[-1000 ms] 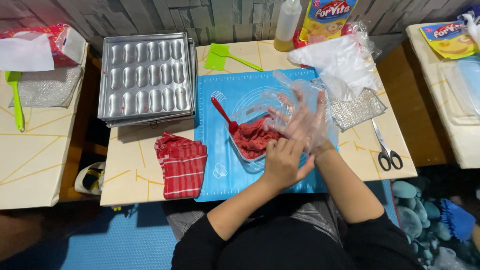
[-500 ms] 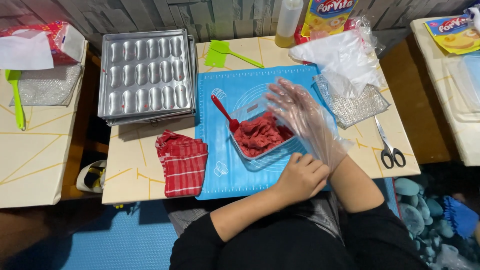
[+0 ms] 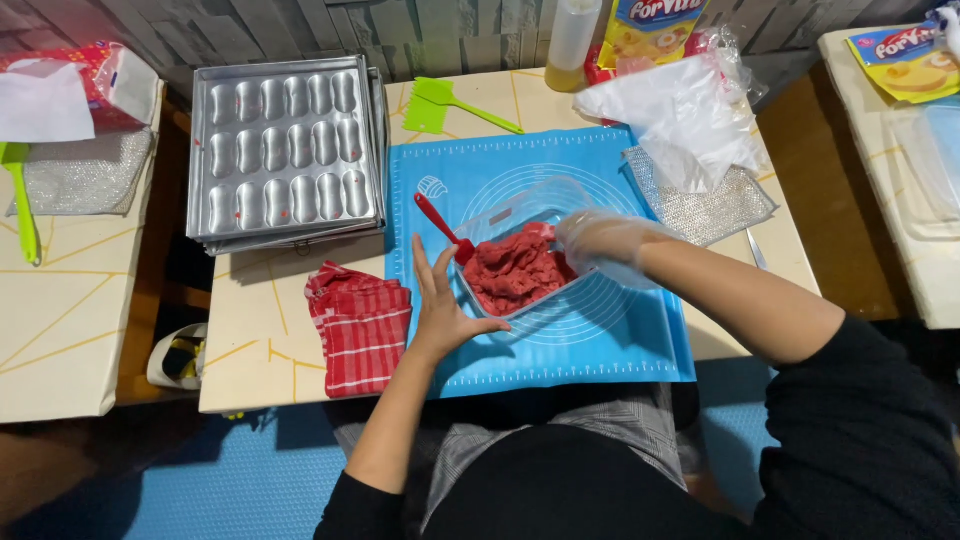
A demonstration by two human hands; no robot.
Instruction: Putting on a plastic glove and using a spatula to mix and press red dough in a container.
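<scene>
Clear plastic covers the right hand (image 3: 605, 240) as a thin glove; its grip is curled loosely and rests on the red minced mass (image 3: 515, 272) at the far right edge of the clear rectangular plastic container (image 3: 520, 215). Whether the fingers pinch any of the mass I cannot tell. The bare left hand (image 3: 440, 310) has its grip spread wide, fingers pointing up, the palm edge and thumb braced against the container's near left wall.

One container sits in the middle of the blue silicone mat with white circle markings (image 3: 620, 340), which lies on the cream table (image 3: 260, 330). One red spatula (image 3: 440, 225) leans in the container's left corner. One red-and-white checked cloth (image 3: 360, 325) lies folded just beside the mat's left edge. One grey metal baking tray with oval moulds (image 3: 285, 150), three rows of them, stands further left and back. Two green spatulas show: one (image 3: 450, 105) behind the mat, one (image 3: 20, 200) on the neighbouring table at the left.

Two yellow packets with red-and-blue labels lie at the back: one (image 3: 655, 25) behind the mat, one (image 3: 905, 55) at the far right. A crumpled white plastic bag (image 3: 690, 120) rests on a silvery mesh pad (image 3: 715, 205).
</scene>
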